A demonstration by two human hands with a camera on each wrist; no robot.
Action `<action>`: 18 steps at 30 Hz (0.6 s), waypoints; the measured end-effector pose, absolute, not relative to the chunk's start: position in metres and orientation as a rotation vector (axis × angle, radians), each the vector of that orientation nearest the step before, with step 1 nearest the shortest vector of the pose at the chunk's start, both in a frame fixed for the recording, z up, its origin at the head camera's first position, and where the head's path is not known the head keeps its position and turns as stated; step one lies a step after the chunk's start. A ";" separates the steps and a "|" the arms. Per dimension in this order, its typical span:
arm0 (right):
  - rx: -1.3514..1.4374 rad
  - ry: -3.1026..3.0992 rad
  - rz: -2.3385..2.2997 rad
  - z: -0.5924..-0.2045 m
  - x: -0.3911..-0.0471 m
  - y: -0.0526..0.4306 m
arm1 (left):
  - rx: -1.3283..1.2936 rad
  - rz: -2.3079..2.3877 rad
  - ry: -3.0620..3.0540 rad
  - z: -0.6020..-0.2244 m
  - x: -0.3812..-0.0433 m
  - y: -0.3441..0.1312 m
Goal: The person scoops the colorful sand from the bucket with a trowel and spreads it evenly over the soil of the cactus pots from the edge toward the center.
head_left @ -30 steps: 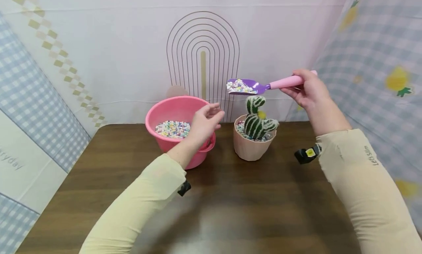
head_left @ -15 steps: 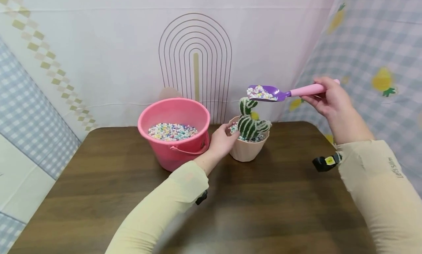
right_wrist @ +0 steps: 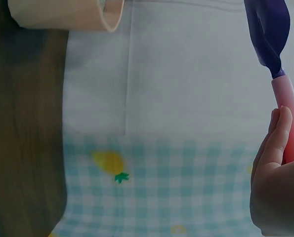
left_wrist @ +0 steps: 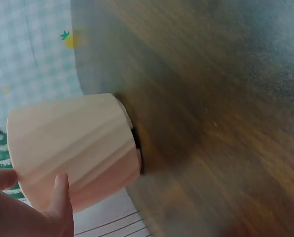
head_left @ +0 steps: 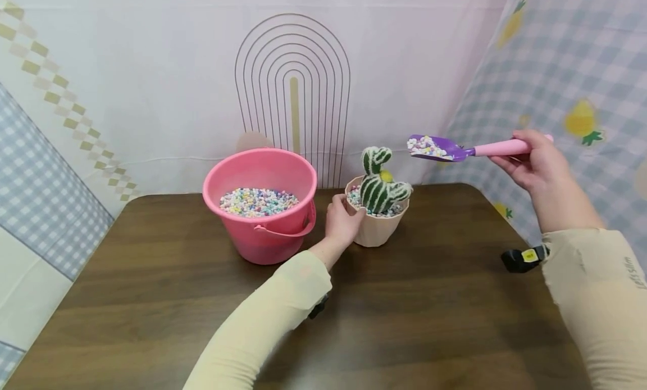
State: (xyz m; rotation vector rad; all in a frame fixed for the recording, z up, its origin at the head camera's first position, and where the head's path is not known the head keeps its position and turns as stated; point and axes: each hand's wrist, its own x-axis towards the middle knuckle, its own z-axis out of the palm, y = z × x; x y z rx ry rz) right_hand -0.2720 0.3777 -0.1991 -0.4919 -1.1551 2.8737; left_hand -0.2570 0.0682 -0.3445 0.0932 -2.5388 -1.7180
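The left hand [head_left: 343,221] holds the beige pot [head_left: 376,234] by its left side, thumb and fingers spread against the wall; in the pot a green-and-white cactus [head_left: 376,194] stands upright among small pebbles; the right hand [head_left: 543,162] grips the pink handle of a purple scoop [head_left: 456,150] — raised to the right of the cactus, apart from it, loaded with pastel pebbles [head_left: 424,146]; left of the pot, on the brown surface [head_left: 429,311], stands a pink bucket [head_left: 260,241] — partly filled with similar pebbles.

Smooth plastic bucket [head_left: 265,241] at left, glossy plastic scoop [head_left: 470,152] at right, fuzzy yarn-like cactus [head_left: 376,195], matt ridged pot [head_left: 376,231], wood-grained table [head_left: 414,311], creased cloth [head_left: 399,75] on the far side
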 end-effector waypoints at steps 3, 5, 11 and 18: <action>-0.526 -1.101 2.876 -0.203 -0.269 0.388 | 0.119 -1.757 -2.503 -0.345 -0.256 0.072; -0.562 -1.073 2.871 -0.205 -0.267 0.394 | 0.143 -1.798 -2.472 -0.345 -0.255 0.075; -0.632 -1.085 2.860 -0.217 -0.264 0.405 | 0.223 -1.889 -2.382 -0.345 -0.259 0.076; -0.629 -1.220 2.841 -0.229 -0.264 0.396 | 0.270 -1.972 -2.291 -0.343 -0.266 0.062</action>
